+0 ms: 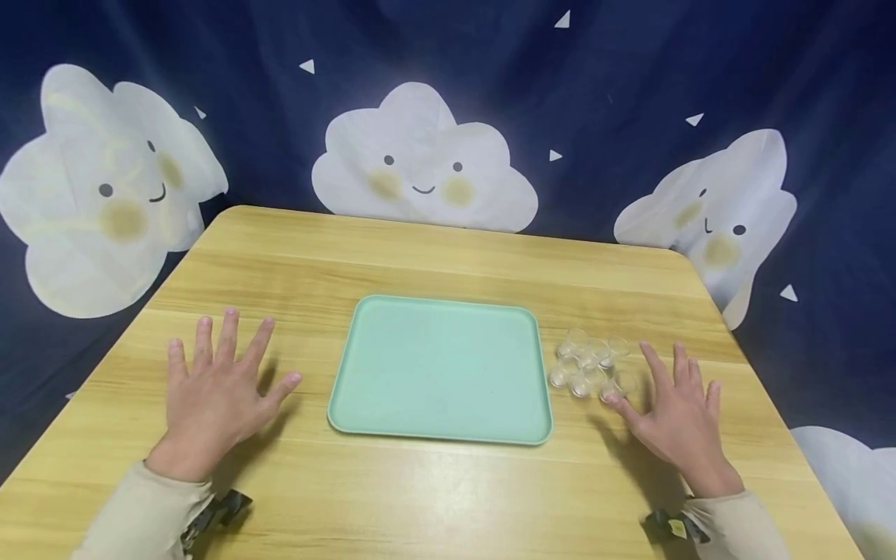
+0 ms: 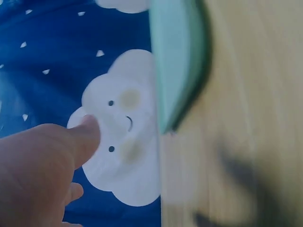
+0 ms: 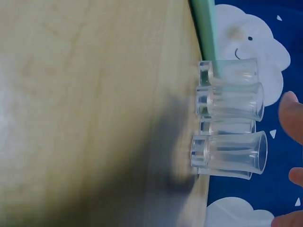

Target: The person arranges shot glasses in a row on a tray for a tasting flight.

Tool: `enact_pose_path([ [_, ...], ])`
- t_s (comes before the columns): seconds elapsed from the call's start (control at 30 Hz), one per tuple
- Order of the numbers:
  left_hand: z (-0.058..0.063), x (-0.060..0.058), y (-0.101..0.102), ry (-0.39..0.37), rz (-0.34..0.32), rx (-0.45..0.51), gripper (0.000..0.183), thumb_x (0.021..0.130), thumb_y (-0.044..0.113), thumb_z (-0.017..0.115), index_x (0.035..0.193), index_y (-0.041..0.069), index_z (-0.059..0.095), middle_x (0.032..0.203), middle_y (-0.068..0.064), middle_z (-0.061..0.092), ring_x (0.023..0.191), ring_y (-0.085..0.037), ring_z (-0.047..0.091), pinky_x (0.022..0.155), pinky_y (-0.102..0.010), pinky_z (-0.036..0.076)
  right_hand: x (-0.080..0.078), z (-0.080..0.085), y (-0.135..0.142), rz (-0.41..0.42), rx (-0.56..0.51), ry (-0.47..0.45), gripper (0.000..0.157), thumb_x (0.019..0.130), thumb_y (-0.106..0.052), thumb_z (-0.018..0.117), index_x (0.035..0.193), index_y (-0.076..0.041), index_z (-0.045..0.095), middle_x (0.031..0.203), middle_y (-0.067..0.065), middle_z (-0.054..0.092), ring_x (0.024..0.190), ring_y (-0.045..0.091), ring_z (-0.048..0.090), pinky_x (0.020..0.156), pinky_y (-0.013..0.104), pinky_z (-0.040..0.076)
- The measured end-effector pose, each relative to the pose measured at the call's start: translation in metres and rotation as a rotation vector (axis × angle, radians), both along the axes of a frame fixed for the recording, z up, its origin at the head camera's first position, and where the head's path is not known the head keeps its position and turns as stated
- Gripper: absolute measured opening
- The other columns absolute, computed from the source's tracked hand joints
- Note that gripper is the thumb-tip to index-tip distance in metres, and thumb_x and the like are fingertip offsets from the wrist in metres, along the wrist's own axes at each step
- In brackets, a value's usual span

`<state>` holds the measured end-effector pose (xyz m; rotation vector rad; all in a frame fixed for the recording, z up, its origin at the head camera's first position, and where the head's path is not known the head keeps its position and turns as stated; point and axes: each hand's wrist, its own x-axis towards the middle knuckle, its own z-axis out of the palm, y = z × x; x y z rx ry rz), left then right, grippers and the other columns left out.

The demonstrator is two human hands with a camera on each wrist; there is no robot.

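Glasses (image 1: 586, 361), small and clear, stand upright in a tight cluster on the table (image 1: 448, 498), just off the 3 o'clock side of the tray (image 1: 437, 365), taken as the dial's centre. There seem to be six, in two rows.

Nearest are two pale sleeves, the left one (image 1: 136, 513) at 8 o'clock and the right one (image 1: 738, 529) at 4, each with a dark band at the wrist. The right band (image 1: 658, 523) carries a yellow patch (image 1: 677, 528) whose marking is too small to read; the left band (image 1: 234, 504) looks plain black.

The left hand (image 1: 217, 397) is just below 9 o'clock, fingers spread apart, holding nothing, its shadow on the wood. The right hand (image 1: 675, 424), between 3 and 4, also has its fingers apart and grips nothing. Its thumb overlaps the nearest glass in the head view, yet the right wrist view shows a gap.

Mint green, with a low raised rim, the tray lies between the left hand and the glasses. Beyond the table's far edge hangs a navy curtain (image 1: 262, 155) with white triangles and smiling clouds: one (image 1: 423, 140) at 12, one (image 1: 63, 171) at 10, one (image 1: 749, 187) at 2.
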<state>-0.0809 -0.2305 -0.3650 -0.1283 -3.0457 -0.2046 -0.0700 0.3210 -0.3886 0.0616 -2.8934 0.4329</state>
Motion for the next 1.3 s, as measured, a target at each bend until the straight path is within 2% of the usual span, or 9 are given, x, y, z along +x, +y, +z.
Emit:
enact_pose_path([
  [0.1,0.002,0.0,0.002,-0.029,-0.037,0.12,0.089,0.09,0.061,0.053,0.155,0.01,0.019,0.155,-0.033,0.004,0.137,-0.058,0.002,0.103,-0.071,-0.002,0.0,0.002,0.002,0.018,-0.104,0.015,0.085,0.087,-0.044,0.067,0.151,-0.006,0.027,0.148,0.039,0.02,0.127,0.062,0.026,0.097,0.074,0.017],
  [0.23,0.007,0.0,0.008,-0.151,-0.059,0.349,0.094,0.091,0.055,0.058,0.156,0.007,0.01,0.153,-0.035,0.011,0.134,-0.059,0.016,0.099,-0.073,0.017,0.0,0.005,0.004,0.011,-0.316,-0.001,0.074,0.092,-0.03,0.063,0.15,-0.002,0.027,0.144,0.035,0.033,0.121,0.058,0.04,0.092,0.068,0.033],
  [0.33,0.008,0.0,0.012,-0.256,-0.035,0.526,0.091,0.093,0.054,0.055,0.156,0.008,0.008,0.153,-0.031,0.02,0.131,-0.054,0.029,0.098,-0.068,0.029,0.001,0.007,0.006,-0.011,-0.442,-0.028,0.067,0.095,-0.025,0.061,0.148,-0.001,0.03,0.139,0.034,0.042,0.115,0.051,0.051,0.093,0.047,0.046],
  [0.47,0.004,-0.001,0.018,-0.325,0.009,0.783,0.083,0.095,0.05,0.054,0.155,0.008,0.015,0.15,-0.026,0.032,0.131,-0.044,0.04,0.097,-0.054,0.042,0.0,0.007,0.007,-0.023,-0.538,-0.054,0.058,0.096,-0.022,0.06,0.144,0.003,0.036,0.131,0.033,0.05,0.102,0.009,0.061,0.078,0.012,0.046],
  [0.57,-0.004,-0.004,0.024,-0.354,0.034,1.001,0.076,0.097,0.041,0.056,0.153,0.004,0.022,0.146,-0.027,0.038,0.126,-0.041,0.047,0.093,-0.044,0.047,-0.001,0.006,0.006,-0.013,-0.582,-0.072,0.052,0.097,-0.02,0.059,0.14,0.005,0.041,0.128,0.032,0.053,0.094,-0.013,0.049,0.074,0.006,0.041],
  [0.7,-0.015,-0.01,0.034,-0.385,0.09,1.215,0.064,0.099,0.025,0.056,0.15,-0.001,0.027,0.138,-0.03,0.044,0.116,-0.038,0.056,0.089,-0.036,0.051,-0.003,0.005,0.003,-0.009,-0.607,-0.127,0.052,0.098,-0.023,0.057,0.14,0.004,0.041,0.128,0.031,0.054,0.104,0.011,0.058,0.076,0.009,0.042],
  [0.8,-0.021,-0.012,0.041,-0.387,0.125,1.273,0.058,0.099,0.016,0.055,0.148,-0.003,0.03,0.134,-0.03,0.047,0.111,-0.033,0.059,0.086,-0.034,0.052,-0.006,0.006,0.001,-0.015,-0.6,-0.173,0.055,0.098,-0.026,0.056,0.141,0.003,0.039,0.13,0.03,0.053,0.113,0.039,0.056,0.077,0.011,0.042],
  [0.87,-0.025,-0.013,0.045,-0.383,0.139,1.268,0.056,0.098,0.013,0.055,0.147,-0.004,0.033,0.132,-0.029,0.049,0.109,-0.03,0.06,0.084,-0.032,0.053,-0.008,0.006,-0.001,-0.015,-0.594,-0.199,0.056,0.099,-0.028,0.056,0.143,0.002,0.038,0.131,0.03,0.052,0.116,0.047,0.052,0.077,0.013,0.041],
  [1.3,-0.037,-0.012,0.05,-0.377,0.147,1.131,0.051,0.096,0.013,0.059,0.143,0.0,0.043,0.13,-0.024,0.053,0.108,-0.028,0.06,0.079,-0.029,0.054,-0.012,0.0,-0.005,0.001,-0.618,-0.212,0.054,0.098,-0.024,0.057,0.14,0.006,0.04,0.126,0.033,0.054,0.113,0.046,0.054,0.077,0.012,0.043],
])
